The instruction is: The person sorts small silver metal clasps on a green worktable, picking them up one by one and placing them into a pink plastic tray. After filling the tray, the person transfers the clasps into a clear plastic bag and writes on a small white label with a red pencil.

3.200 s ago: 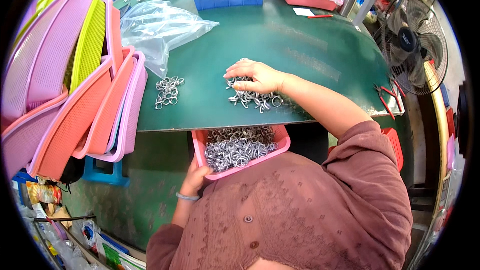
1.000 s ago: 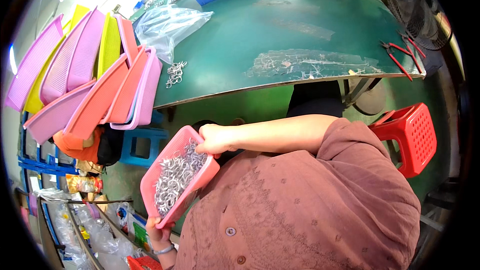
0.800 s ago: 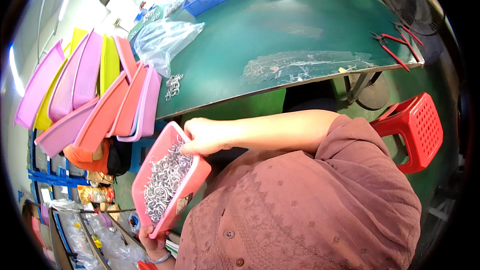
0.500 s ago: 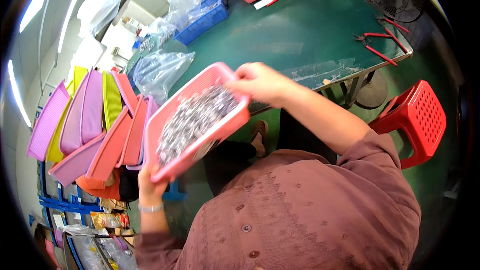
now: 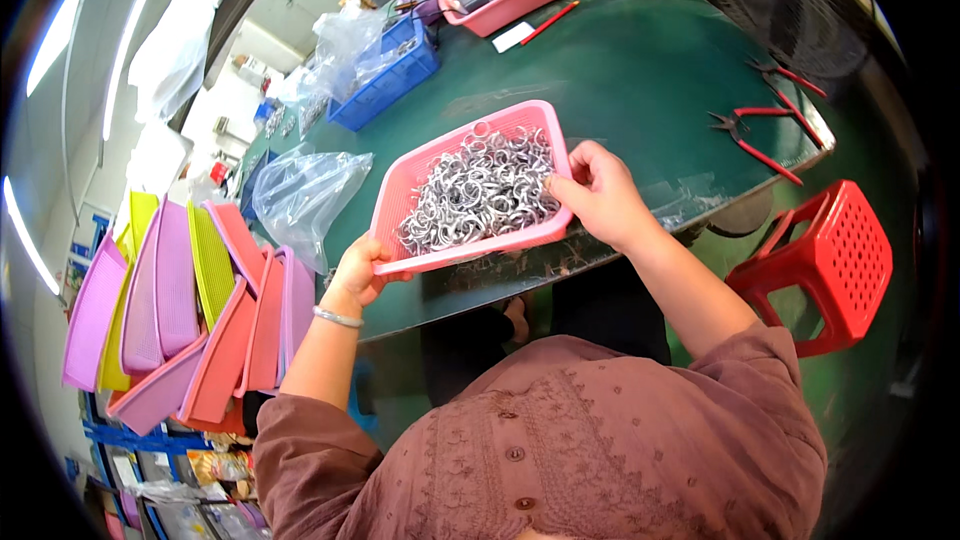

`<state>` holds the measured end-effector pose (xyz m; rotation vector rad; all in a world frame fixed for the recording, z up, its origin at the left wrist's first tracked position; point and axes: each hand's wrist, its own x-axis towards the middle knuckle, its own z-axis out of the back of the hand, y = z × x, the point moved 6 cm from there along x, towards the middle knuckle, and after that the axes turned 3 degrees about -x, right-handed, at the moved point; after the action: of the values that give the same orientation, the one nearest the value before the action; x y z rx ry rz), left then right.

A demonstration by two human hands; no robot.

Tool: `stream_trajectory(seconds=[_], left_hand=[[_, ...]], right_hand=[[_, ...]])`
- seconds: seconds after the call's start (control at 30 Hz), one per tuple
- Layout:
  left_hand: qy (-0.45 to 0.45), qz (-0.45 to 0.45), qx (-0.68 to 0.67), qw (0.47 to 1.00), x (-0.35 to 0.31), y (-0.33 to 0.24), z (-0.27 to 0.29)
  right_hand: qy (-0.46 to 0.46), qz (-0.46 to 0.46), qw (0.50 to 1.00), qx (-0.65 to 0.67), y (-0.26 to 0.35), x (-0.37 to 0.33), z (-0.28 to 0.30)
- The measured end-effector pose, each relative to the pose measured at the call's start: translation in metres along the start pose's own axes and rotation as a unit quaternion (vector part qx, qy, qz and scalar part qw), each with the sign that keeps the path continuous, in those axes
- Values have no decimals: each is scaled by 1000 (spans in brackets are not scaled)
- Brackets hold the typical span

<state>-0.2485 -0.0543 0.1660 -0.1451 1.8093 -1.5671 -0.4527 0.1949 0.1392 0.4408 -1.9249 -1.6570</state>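
Currently both hands are holding a pink tray (image 5: 400, 202) of silver metal rings (image 5: 480, 195) above the near edge of the green tabletop (image 5: 640, 70). The left hand (image 5: 358, 270) is gripping the tray's lower corner, thumb curled over the rim, fingers hidden under the base; grip closed on the tray. The right hand (image 5: 598, 195) is clasping the opposite short rim, fingers folded over the edge and touching the outermost rings; grip likewise pressed shut on the tray. The tray is sitting between the two grips, tilted, with the left-hand corner lower and the far long wall raised.

The rings are lying heaped across the middle of the tray, leaning toward the rim nearer the body. A thin scatter of loose rings (image 5: 530, 265) is lying on the tabletop just below the tray, between the two grips.

Judgement on handling: the load is loose and heavy for a shallow tray, so the hands should be keeping the rims level or tipping slowly. A sudden tilt toward the left grip risks spilling rings off the table edge.

Away from the right grip, red-handled pliers (image 5: 760, 135) are lying on the tabletop; a red stool (image 5: 835, 265) is standing below it. Beyond the left grip, a clear plastic bag (image 5: 305, 195) and stacked coloured trays (image 5: 190, 310) are resting.
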Motion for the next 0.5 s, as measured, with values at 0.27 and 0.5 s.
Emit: stream_trajectory(seconds=[0.27,0.5], left_hand=[[-91,-56,52,993,9,15,12],[-145,-193,378,893,-14,-14,2]], right_hand=[[-8,49,999,7,-3,-7,-1],[0,66,998,-5,1,-8,0]])
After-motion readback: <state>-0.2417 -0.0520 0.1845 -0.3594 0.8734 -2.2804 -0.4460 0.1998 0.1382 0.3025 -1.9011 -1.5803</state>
